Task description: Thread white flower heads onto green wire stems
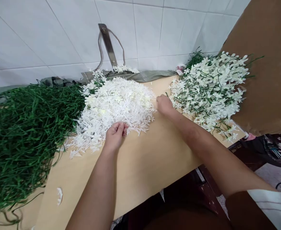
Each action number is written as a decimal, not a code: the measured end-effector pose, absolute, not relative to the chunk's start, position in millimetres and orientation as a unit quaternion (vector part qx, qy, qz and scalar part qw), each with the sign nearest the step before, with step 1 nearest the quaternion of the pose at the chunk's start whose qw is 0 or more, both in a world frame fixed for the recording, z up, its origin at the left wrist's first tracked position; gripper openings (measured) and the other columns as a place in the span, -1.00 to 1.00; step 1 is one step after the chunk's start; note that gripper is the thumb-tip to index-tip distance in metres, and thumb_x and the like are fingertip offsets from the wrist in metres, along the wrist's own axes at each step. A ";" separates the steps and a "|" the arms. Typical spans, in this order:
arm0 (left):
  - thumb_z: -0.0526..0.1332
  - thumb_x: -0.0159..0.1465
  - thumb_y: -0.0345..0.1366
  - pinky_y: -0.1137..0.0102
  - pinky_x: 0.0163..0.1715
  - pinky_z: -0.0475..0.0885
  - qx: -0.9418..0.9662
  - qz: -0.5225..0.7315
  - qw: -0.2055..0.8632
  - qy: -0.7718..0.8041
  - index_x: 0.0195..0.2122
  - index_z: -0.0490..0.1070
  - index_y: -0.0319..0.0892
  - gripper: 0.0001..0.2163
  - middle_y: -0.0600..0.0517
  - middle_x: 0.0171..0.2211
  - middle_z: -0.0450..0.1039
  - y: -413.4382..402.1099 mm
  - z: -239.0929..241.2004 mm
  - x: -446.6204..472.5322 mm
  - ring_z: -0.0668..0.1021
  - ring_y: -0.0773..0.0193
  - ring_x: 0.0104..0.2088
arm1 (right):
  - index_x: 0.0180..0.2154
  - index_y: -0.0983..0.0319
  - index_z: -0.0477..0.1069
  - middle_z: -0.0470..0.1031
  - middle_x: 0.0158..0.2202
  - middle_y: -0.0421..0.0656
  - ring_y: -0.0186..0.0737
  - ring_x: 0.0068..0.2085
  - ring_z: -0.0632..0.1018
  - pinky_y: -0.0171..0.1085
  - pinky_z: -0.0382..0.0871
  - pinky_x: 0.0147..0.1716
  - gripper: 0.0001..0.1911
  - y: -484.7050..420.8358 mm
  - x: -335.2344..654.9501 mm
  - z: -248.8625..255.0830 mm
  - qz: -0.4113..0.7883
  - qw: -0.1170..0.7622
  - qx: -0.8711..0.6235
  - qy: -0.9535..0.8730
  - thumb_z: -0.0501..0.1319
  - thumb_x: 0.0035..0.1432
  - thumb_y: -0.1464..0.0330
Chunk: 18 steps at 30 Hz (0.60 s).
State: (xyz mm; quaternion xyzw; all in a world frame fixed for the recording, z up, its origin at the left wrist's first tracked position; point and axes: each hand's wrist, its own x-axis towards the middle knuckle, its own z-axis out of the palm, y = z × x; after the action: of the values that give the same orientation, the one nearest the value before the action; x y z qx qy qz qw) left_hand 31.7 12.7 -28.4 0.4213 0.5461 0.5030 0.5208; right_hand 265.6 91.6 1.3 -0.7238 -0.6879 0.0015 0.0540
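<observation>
A heap of loose white plastic flower heads (116,105) lies in the middle of a tan board (142,166). My left hand (115,134) rests at the heap's near edge, fingers curled in a pinch on some of the white pieces. My right hand (163,103) reaches to the heap's right edge, between it and a pile of finished sprays, white flowers on green stems (209,86). Its fingers are curled under and hidden from view. A large mass of bare green plastic stems (22,134) covers the left side.
A white tiled wall (142,32) stands behind with a metal bracket (108,44) fixed to it. Grey-green cloth (140,76) lies along the back. A brown cardboard sheet (267,64) leans at the right. One loose white petal (59,195) lies near the front left.
</observation>
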 end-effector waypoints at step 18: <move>0.36 0.07 -0.12 0.55 -0.61 0.21 0.448 0.498 0.498 0.551 -0.57 0.47 -0.19 -0.75 0.11 -0.69 0.29 15.8 -31.5 29.5 0.30 0.48 -0.64 | -0.09 0.26 0.57 0.62 -0.09 -0.01 -0.12 -0.06 0.59 -0.27 0.40 -0.10 -0.71 96.1 296.9 9.2 0.056 0.083 -0.752 -0.651 0.10 0.31 0.39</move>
State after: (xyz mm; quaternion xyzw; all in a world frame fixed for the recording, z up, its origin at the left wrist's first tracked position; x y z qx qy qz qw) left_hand 29.5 15.8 -31.5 0.4480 0.5514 0.4977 0.4976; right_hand 296.9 96.1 9.2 -0.7521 -0.6515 0.0556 0.0828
